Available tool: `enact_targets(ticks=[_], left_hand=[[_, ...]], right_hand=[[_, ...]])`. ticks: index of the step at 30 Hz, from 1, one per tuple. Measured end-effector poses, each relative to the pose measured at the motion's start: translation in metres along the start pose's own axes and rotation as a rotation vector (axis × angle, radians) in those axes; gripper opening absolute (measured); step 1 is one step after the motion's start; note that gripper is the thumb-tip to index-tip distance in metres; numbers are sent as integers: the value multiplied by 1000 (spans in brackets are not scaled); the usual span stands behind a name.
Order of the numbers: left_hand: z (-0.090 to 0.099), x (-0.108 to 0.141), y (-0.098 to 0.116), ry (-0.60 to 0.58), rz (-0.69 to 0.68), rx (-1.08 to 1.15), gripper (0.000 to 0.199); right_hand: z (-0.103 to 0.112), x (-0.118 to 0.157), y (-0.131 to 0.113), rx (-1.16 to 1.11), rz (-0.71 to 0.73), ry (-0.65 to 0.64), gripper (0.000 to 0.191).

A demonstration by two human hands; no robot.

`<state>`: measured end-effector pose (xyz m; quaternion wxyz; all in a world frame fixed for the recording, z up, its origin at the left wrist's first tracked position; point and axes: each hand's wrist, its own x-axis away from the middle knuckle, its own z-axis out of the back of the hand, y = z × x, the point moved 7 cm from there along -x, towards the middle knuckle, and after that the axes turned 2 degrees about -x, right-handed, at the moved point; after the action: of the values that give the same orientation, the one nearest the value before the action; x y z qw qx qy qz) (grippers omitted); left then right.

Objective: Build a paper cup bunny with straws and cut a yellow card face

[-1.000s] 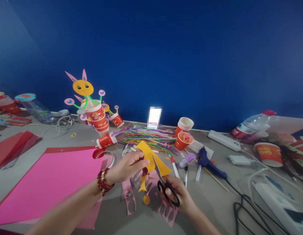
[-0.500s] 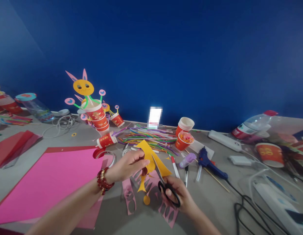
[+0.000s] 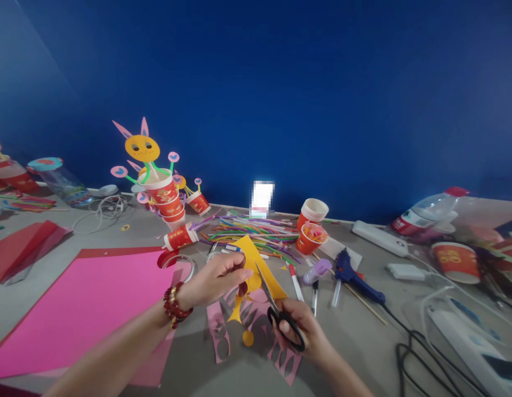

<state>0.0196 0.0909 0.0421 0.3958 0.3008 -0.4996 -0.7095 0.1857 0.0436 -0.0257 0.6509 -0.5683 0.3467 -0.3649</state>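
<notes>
My left hand pinches a strip of yellow paper between thumb and fingers. A rounded shape is partly cut from the strip, and a narrow offcut hangs below. My right hand is closed around the black handles of a pair of scissors. The scissor blades point up and left, against the yellow paper beside my left thumb. Below lie a small yellow paper disc and pink paper scraps with round holes cut out of them.
Pink sheets cover the left. Behind are colourful pipe cleaners, cup figures and stacked paper cups. On the right lie a blue glue gun with its cable, a marker, a purple glue stick and a power strip.
The yellow paper has turned slightly in my left hand, and its hanging offcut has swung a little left. Both hands stay almost in place.
</notes>
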Motion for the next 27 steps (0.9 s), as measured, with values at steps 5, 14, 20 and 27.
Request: enact_targets(ticks=[5,14,20,27], left_hand=[[2,-1,2,25,-9,-20,29],[4,-2,4,54,-51,-48,31],[3,-2,8,49,-63,-33,30],[3,-1,9,49,-72,14,31]], right_hand=[[0,-1,-1,28,24,0,63],[1,0,-4,54,31,10,63],[1,0,-4,51,48,2,61],[1,0,-5,59,77,6,60]])
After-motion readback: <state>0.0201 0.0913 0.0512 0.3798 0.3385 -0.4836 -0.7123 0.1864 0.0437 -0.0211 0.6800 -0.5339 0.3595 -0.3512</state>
